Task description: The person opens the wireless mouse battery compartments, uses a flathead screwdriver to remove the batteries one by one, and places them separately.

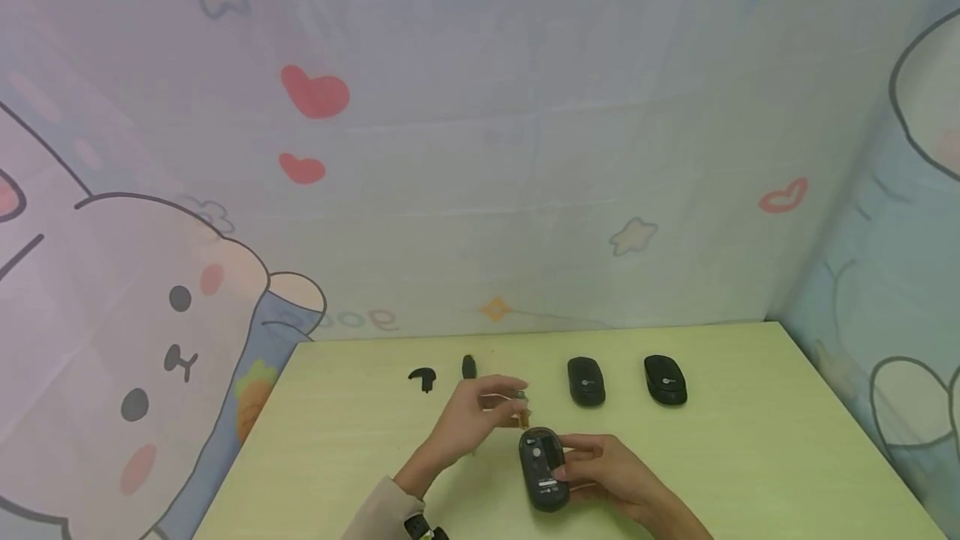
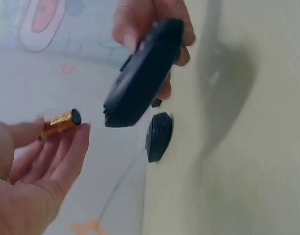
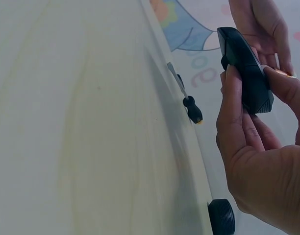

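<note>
My left hand (image 1: 467, 419) pinches a gold-coloured battery (image 2: 62, 123) between thumb and fingers, just beyond the far end of a black computer mouse (image 1: 542, 486). That mouse is held by my right hand (image 1: 611, 473), raised off the table. Its underside, with a label and an opening in the shell, faces the head camera. A small gap separates battery and mouse in the left wrist view. In the right wrist view, fingers and thumb grip the mouse (image 3: 243, 68) along both sides, and the battery is mostly hidden.
Two more black mice, a nearer-centre mouse (image 1: 586, 382) and a right-hand mouse (image 1: 665, 379), lie toward the table's back edge. A screwdriver (image 3: 191, 108) lies behind my left hand. Left of it is a curved black piece with a tab (image 1: 424, 377). A printed cloth (image 1: 480, 148) hangs behind.
</note>
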Available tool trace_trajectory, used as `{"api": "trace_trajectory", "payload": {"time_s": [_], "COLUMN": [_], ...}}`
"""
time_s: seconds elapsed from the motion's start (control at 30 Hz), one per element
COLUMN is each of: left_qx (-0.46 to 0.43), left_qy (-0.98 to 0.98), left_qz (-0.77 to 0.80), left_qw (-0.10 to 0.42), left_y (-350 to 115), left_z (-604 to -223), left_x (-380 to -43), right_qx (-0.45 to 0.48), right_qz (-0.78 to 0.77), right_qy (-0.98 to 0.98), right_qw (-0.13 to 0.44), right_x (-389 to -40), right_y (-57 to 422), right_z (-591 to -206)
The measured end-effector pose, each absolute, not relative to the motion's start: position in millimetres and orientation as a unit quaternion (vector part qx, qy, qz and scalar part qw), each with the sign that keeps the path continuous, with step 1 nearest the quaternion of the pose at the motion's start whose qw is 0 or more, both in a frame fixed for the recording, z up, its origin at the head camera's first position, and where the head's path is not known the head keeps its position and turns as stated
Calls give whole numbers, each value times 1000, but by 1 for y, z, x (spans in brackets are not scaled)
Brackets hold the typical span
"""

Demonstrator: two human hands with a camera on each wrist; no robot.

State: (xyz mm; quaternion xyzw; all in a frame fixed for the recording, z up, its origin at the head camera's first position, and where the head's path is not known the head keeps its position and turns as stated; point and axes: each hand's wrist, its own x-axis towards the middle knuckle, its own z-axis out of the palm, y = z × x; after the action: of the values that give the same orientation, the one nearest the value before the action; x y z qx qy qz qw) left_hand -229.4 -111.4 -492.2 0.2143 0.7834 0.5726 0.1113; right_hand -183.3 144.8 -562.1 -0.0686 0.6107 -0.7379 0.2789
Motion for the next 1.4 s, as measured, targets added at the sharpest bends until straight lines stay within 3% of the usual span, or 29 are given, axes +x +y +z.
{"api": "trace_trajectory", "payload": {"time_s": [0.13, 0.3, 1.4], "left_qx": [135, 79, -37], "left_qy": [722, 711, 742], "left_qz": [663, 685, 668], "left_qw": [143, 137, 46], "left_y": [-119, -132, -234], "left_z": [-496, -503, -513], "left_x": [-236, -243, -304], "right_qx": [-63, -59, -60], "right_qz": [-742, -745, -745], "right_qy": [605, 600, 603], "right_qw": [282, 286, 280], "right_x": [-184, -183, -181], "right_y": [145, 146, 152], "right_z": [-564, -566, -567]}}
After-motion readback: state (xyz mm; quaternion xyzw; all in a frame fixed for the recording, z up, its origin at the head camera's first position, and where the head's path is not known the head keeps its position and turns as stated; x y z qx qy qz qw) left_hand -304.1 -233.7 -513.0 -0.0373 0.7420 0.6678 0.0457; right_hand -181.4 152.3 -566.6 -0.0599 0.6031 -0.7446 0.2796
